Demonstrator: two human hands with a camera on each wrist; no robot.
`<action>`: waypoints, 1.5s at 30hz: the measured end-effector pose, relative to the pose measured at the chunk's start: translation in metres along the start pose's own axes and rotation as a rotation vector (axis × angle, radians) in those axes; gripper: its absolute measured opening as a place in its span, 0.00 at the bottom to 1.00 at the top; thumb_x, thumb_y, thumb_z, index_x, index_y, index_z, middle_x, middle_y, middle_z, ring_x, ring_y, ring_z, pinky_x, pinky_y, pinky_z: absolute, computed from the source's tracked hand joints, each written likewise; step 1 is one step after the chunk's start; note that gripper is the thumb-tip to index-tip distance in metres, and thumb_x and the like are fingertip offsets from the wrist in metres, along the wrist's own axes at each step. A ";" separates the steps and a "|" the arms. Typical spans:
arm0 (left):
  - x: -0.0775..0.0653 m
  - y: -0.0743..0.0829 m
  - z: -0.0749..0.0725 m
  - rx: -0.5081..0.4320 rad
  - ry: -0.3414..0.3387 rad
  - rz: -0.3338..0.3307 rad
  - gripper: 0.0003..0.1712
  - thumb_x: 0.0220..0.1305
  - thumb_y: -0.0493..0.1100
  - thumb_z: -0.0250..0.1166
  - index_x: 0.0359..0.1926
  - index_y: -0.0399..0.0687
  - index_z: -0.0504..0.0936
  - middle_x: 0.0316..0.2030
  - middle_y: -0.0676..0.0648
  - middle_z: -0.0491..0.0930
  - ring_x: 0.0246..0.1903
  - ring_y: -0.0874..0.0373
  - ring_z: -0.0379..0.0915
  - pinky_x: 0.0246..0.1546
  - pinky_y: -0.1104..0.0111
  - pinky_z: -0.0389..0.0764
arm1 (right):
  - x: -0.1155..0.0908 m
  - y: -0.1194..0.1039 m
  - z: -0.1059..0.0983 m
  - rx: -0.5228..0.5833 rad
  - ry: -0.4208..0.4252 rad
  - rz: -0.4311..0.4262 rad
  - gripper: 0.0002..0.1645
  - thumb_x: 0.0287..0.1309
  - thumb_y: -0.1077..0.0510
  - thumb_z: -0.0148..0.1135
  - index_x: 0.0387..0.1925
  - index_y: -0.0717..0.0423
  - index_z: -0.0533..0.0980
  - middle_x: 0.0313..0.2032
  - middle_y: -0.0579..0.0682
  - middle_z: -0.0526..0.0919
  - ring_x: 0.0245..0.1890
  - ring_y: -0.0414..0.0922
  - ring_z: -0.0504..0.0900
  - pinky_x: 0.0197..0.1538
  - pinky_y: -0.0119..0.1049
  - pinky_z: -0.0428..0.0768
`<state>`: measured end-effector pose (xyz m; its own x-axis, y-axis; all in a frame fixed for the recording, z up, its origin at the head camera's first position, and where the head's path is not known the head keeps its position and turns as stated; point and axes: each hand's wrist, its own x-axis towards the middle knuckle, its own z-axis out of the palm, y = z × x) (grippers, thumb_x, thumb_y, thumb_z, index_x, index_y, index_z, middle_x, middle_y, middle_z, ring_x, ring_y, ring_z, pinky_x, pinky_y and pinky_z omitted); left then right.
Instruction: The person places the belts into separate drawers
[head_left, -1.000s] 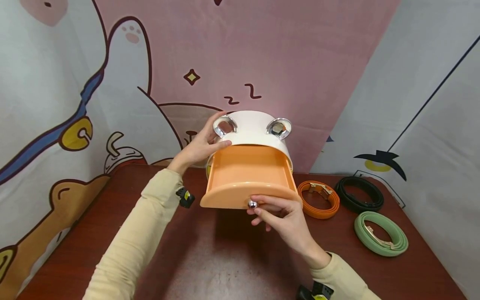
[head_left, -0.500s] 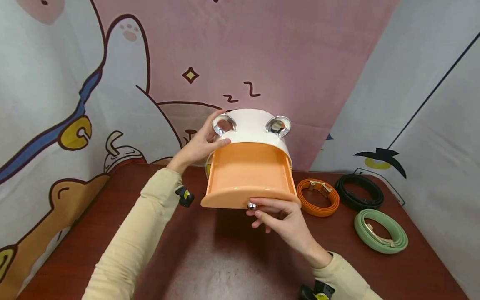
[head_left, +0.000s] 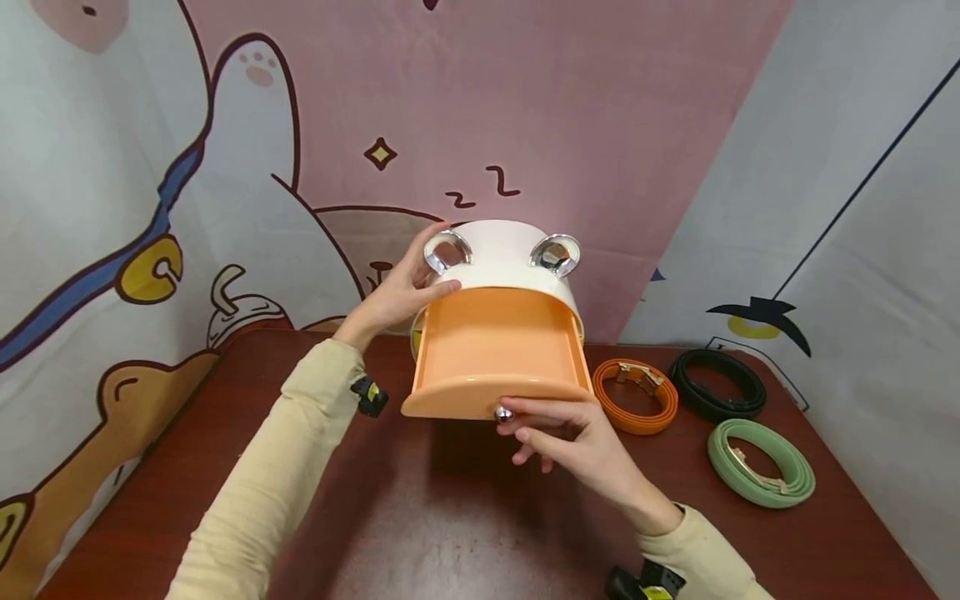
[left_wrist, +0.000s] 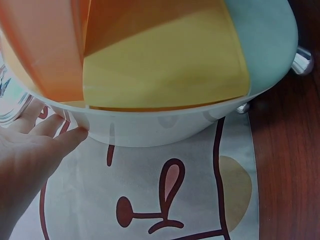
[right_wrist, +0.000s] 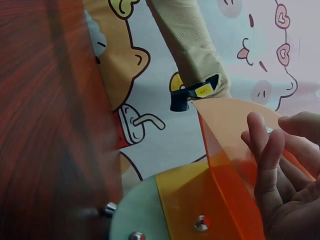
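Note:
A white rounded drawer box with two silver ear-shaped loops stands at the table's back. Its top orange drawer is pulled out, with bare inner floor showing. Yellow and green fronts lie below it in the right wrist view. My left hand rests against the box's upper left side, thumb along the front, other fingers partly hidden behind the ear. My right hand is at the drawer's silver knob; the index finger lies against the knob and the thumb stands apart from it.
On the brown table, to the right, lie coiled orange, black and green belts. A cartoon-printed cloth hangs behind and at both sides, close to the box.
My right thumb has come away from the knob and the right wrist has shifted slightly right and down. The left hand, box and drawer stay nearly still.

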<state>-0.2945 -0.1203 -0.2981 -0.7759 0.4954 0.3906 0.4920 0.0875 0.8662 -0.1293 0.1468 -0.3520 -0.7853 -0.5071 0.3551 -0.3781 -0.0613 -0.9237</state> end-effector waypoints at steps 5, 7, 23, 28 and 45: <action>0.000 -0.002 0.001 -0.007 0.001 -0.003 0.47 0.66 0.33 0.61 0.76 0.59 0.44 0.68 0.43 0.57 0.68 0.54 0.53 0.68 0.54 0.50 | -0.006 -0.008 -0.009 -0.054 -0.026 -0.003 0.20 0.63 0.70 0.58 0.56 0.63 0.78 0.40 0.58 0.85 0.30 0.51 0.85 0.23 0.38 0.78; 0.000 -0.002 0.000 -0.010 0.002 -0.002 0.47 0.66 0.32 0.61 0.76 0.59 0.44 0.68 0.42 0.58 0.68 0.54 0.53 0.68 0.55 0.50 | -0.008 -0.013 -0.014 -0.090 -0.044 -0.010 0.19 0.63 0.71 0.58 0.55 0.63 0.78 0.39 0.57 0.86 0.30 0.50 0.85 0.23 0.38 0.78; -0.001 -0.002 0.000 0.002 0.007 0.006 0.46 0.67 0.33 0.60 0.76 0.58 0.44 0.66 0.42 0.61 0.68 0.55 0.54 0.69 0.56 0.48 | -0.017 -0.032 -0.043 -0.192 -0.133 -0.021 0.16 0.61 0.73 0.59 0.49 0.61 0.82 0.37 0.55 0.86 0.36 0.51 0.86 0.35 0.40 0.83; -0.001 -0.002 0.000 0.003 0.007 0.008 0.46 0.67 0.33 0.61 0.76 0.55 0.44 0.67 0.43 0.61 0.68 0.54 0.55 0.68 0.55 0.49 | -0.021 -0.036 -0.053 -0.220 -0.115 -0.039 0.18 0.59 0.75 0.59 0.49 0.62 0.81 0.38 0.56 0.86 0.37 0.50 0.86 0.37 0.41 0.83; -0.001 -0.004 0.000 -0.005 0.004 0.021 0.46 0.66 0.33 0.61 0.75 0.60 0.45 0.68 0.41 0.58 0.70 0.46 0.51 0.68 0.52 0.47 | -0.038 -0.042 -0.090 -0.537 0.064 0.129 0.14 0.61 0.63 0.64 0.48 0.50 0.83 0.43 0.46 0.85 0.42 0.41 0.80 0.36 0.35 0.80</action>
<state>-0.2963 -0.1214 -0.3021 -0.7669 0.4938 0.4098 0.5059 0.0724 0.8595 -0.1270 0.2458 -0.3135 -0.8637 -0.4274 0.2672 -0.4604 0.4533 -0.7633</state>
